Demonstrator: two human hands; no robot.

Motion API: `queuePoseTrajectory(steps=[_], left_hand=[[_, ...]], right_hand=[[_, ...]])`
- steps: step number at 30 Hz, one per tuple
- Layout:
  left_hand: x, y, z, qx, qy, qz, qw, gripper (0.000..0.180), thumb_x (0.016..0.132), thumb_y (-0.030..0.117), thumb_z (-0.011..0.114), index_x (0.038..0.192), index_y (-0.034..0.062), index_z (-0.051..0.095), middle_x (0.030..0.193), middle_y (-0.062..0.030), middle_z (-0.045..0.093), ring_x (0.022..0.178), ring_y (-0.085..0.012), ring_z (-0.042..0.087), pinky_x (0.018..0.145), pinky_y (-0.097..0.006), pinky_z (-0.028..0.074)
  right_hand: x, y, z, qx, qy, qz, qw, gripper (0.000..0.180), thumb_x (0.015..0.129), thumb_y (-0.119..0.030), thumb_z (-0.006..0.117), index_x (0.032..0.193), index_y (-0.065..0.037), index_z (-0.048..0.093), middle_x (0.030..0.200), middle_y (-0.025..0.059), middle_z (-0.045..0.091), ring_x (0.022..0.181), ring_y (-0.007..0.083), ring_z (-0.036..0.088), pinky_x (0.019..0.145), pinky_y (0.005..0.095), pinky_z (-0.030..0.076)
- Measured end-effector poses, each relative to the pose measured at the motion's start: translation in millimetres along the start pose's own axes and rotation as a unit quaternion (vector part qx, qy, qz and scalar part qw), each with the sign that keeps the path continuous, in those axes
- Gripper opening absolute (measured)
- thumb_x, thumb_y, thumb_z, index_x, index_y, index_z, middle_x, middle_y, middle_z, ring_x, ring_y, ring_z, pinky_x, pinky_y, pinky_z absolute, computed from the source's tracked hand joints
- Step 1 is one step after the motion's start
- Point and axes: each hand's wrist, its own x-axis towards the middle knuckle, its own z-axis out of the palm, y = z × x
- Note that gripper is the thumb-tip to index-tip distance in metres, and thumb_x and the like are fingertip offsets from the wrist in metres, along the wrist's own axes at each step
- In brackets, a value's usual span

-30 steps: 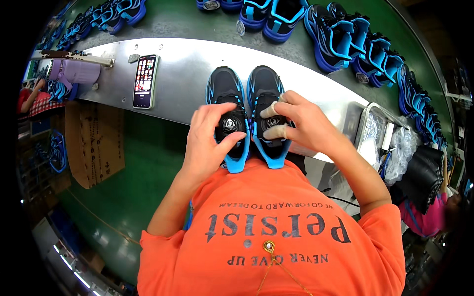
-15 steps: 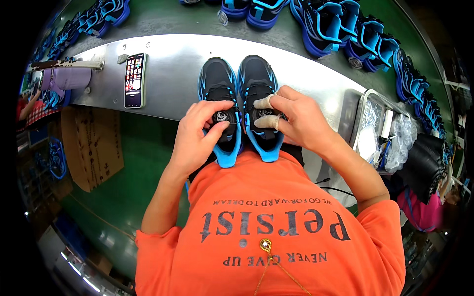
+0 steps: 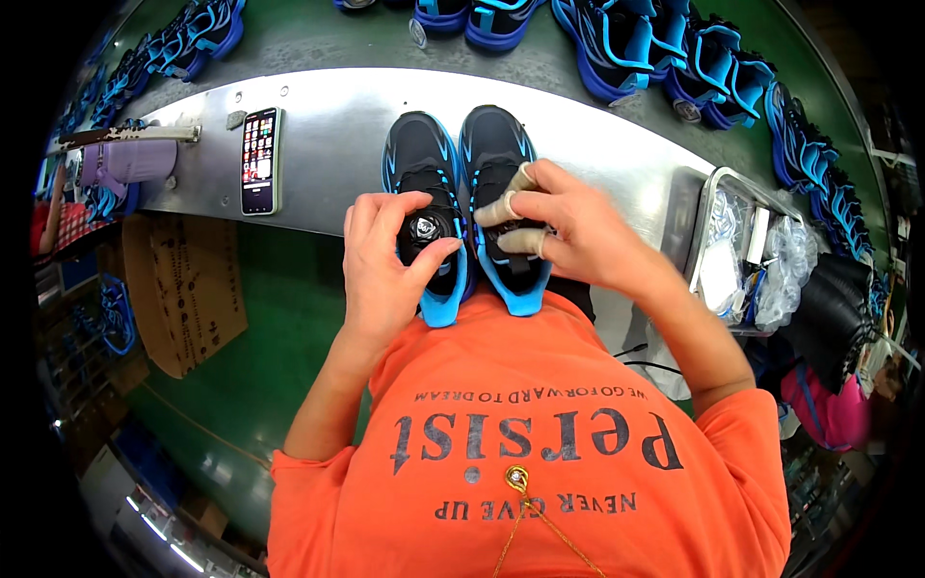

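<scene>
Two black sneakers with blue trim stand side by side, toes away from me, at the near edge of the metal bench: a left shoe [image 3: 417,159] and a right shoe [image 3: 492,149]. My left hand [image 3: 378,252] is around the left shoe's tongue, thumb and forefinger spread apart with its round black dial [image 3: 423,229] showing between them. Pale finger covers sit on several fingertips of my right hand [image 3: 568,226]. Those fingers are curled round the dial on the right shoe's tongue, which they mostly hide.
A phone [image 3: 260,161] lies on the metal bench [image 3: 337,116] to the left. At the right stands a metal basket [image 3: 708,217] with clear plastic pieces. More sneakers [image 3: 602,48] line the green surface beyond. A cardboard box [image 3: 183,289] stands lower left, beneath a purple container [image 3: 135,159].
My left fingers have spread wider, leaving the left dial more exposed. The right fingers have shifted and cover more of the right dial. The whole view has moved slightly.
</scene>
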Motion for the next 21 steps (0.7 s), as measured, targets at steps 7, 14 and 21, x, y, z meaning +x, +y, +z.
queuePoseTrajectory(steps=[7,14,21], left_hand=[[7.5,-5.2,-17.8,-0.114,-0.110,-0.045,0.986,0.045,0.078,0.007,0.072,0.122,0.0068,0.064,0.099,-0.0023,0.063,0.087,-0.0158,0.051,0.078,-0.028,0.043],[16.0,-23.2,-23.6,-0.189,-0.209,-0.088,0.955,0.041,0.079,0.005,0.071,0.119,0.0077,0.065,0.101,-0.0039,0.062,0.091,-0.0173,0.052,0.076,-0.027,0.045],[9.3,-21.9,-17.8,-0.082,-0.120,-0.053,0.988,0.043,0.078,0.008,0.073,0.120,0.0086,0.064,0.110,-0.0048,0.064,0.092,-0.0185,0.054,0.081,-0.029,0.046]], right_hand=[[0.5,-11.2,-2.9,0.029,0.013,0.082,0.996,0.034,0.080,-0.016,0.076,0.114,-0.011,0.069,0.100,0.0121,0.057,0.089,0.0283,0.061,0.078,0.0354,0.051],[16.9,-16.6,-9.9,0.009,-0.010,0.124,0.992,0.034,0.084,-0.013,0.071,0.118,-0.011,0.067,0.096,0.0102,0.057,0.080,0.0234,0.058,0.073,0.0341,0.049],[29.6,-8.5,-7.5,-0.012,-0.007,0.124,0.992,0.025,0.086,-0.011,0.069,0.111,-0.009,0.070,0.090,0.0097,0.058,0.079,0.0230,0.058,0.072,0.0343,0.049]])
